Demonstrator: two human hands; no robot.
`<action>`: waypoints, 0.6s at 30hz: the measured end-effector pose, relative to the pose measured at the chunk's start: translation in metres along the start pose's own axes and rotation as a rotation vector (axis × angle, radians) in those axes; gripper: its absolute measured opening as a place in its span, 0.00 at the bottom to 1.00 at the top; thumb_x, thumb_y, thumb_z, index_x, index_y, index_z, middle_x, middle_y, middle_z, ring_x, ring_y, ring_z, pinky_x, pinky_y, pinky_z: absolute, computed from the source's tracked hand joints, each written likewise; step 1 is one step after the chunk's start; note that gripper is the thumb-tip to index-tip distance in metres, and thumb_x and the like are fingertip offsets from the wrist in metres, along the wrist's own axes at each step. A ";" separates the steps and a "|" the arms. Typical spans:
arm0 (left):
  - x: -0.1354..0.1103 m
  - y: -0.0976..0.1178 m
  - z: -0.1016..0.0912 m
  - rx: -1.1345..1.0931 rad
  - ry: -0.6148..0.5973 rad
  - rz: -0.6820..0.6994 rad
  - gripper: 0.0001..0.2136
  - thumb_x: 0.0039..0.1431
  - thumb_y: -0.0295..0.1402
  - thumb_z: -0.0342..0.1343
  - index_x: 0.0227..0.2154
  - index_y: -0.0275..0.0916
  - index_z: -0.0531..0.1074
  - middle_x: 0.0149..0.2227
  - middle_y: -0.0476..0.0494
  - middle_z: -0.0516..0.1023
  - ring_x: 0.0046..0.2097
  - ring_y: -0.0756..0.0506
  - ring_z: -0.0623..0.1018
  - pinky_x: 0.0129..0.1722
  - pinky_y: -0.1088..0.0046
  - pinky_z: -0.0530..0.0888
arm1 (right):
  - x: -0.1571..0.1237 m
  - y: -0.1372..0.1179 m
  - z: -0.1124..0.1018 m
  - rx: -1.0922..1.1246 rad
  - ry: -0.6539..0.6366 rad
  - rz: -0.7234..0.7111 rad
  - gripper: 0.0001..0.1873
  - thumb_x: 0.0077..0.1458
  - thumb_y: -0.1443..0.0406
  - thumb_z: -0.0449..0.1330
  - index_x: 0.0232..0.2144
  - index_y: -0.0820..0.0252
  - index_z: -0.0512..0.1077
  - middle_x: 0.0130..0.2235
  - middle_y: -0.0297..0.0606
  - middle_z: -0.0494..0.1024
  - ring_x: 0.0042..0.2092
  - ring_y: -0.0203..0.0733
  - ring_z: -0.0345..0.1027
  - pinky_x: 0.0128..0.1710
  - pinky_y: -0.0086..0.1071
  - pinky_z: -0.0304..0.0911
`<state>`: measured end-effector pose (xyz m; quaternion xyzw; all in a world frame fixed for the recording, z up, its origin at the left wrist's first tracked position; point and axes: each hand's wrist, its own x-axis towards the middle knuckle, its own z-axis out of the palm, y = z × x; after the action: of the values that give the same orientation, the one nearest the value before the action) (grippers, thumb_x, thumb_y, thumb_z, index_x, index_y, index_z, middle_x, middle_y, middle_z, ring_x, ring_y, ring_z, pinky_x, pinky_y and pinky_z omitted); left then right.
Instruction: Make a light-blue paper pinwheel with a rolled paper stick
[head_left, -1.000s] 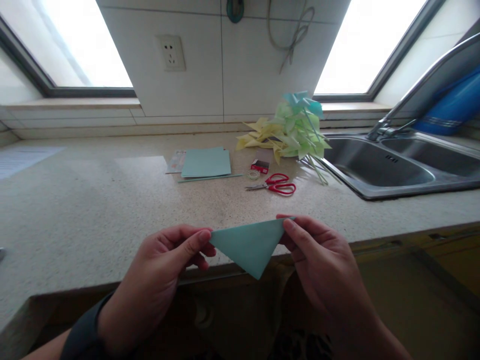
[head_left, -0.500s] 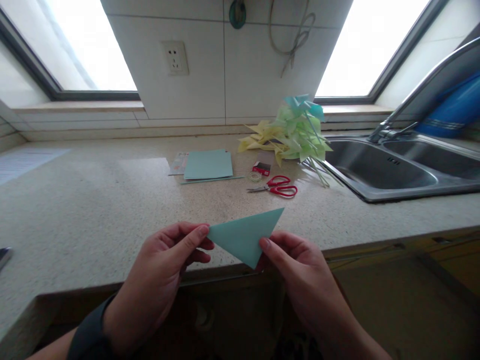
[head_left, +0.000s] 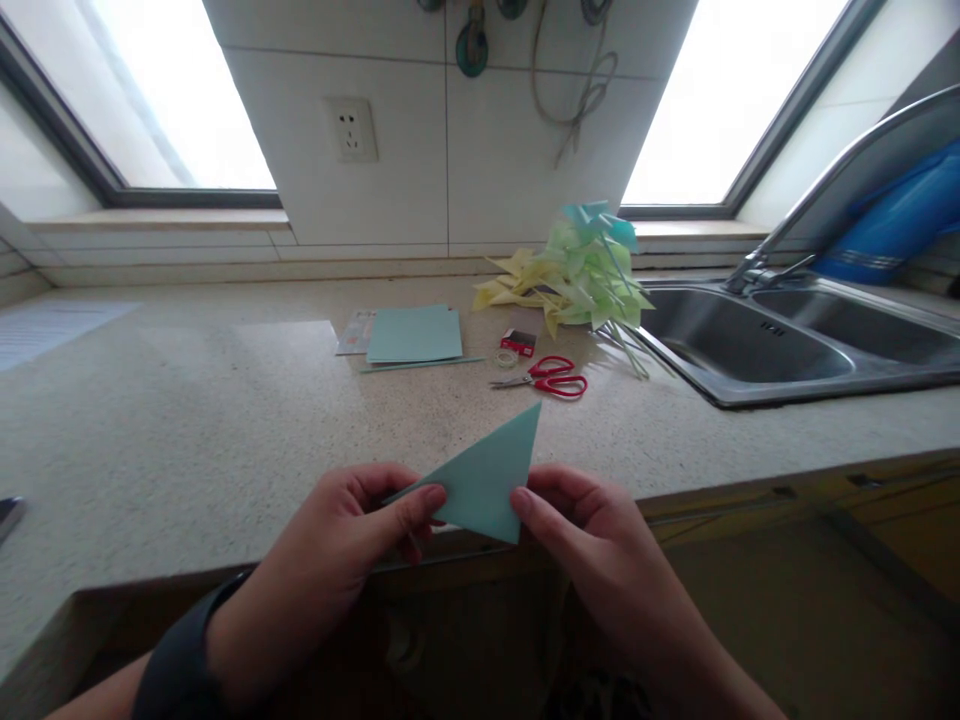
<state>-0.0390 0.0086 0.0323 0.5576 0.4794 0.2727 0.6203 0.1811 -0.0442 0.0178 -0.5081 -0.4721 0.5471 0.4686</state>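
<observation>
A light blue-green sheet of paper, folded into a triangle, is held between both hands just above the counter's front edge. My left hand pinches its left part, thumb on top and fingers behind. Gripping the right side near the lower corner is my right hand, its thumb pressed on the face. One corner points up and away from me. Beyond it on the counter lie red-handled scissors, a small red box and a pale coiled ring.
A stack of blue-green paper squares lies behind, a thin stick along its front. Yellow, green and blue paper pinwheels are heaped beside the steel sink. A printed sheet lies far left, a dark object at the left edge.
The folded paper has turned, its far corner swinging up and left. My left hand has shifted its hold further in along the paper. The view has tilted slightly upward.
</observation>
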 end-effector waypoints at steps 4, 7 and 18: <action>-0.001 -0.005 0.005 -0.017 0.049 0.021 0.19 0.55 0.51 0.66 0.26 0.38 0.79 0.23 0.50 0.77 0.27 0.50 0.73 0.30 0.74 0.67 | -0.003 0.003 0.006 -0.086 -0.047 0.046 0.16 0.62 0.54 0.63 0.32 0.60 0.79 0.32 0.38 0.83 0.34 0.38 0.74 0.35 0.29 0.65; -0.002 -0.007 0.006 -0.015 0.072 0.036 0.19 0.56 0.51 0.66 0.26 0.37 0.78 0.24 0.50 0.77 0.27 0.50 0.72 0.30 0.74 0.67 | -0.003 0.002 0.009 -0.137 -0.020 0.037 0.16 0.63 0.55 0.61 0.29 0.60 0.77 0.31 0.39 0.84 0.33 0.38 0.74 0.34 0.30 0.65; -0.006 0.006 0.001 0.089 -0.336 -0.043 0.14 0.58 0.44 0.65 0.35 0.37 0.82 0.32 0.47 0.81 0.30 0.48 0.73 0.32 0.74 0.67 | -0.012 -0.001 -0.002 -0.376 -0.114 0.043 0.14 0.64 0.60 0.59 0.27 0.60 0.75 0.29 0.37 0.81 0.31 0.37 0.69 0.31 0.30 0.61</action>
<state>-0.0392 0.0043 0.0400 0.6120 0.3926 0.1409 0.6719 0.1836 -0.0554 0.0202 -0.5649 -0.5806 0.4872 0.3263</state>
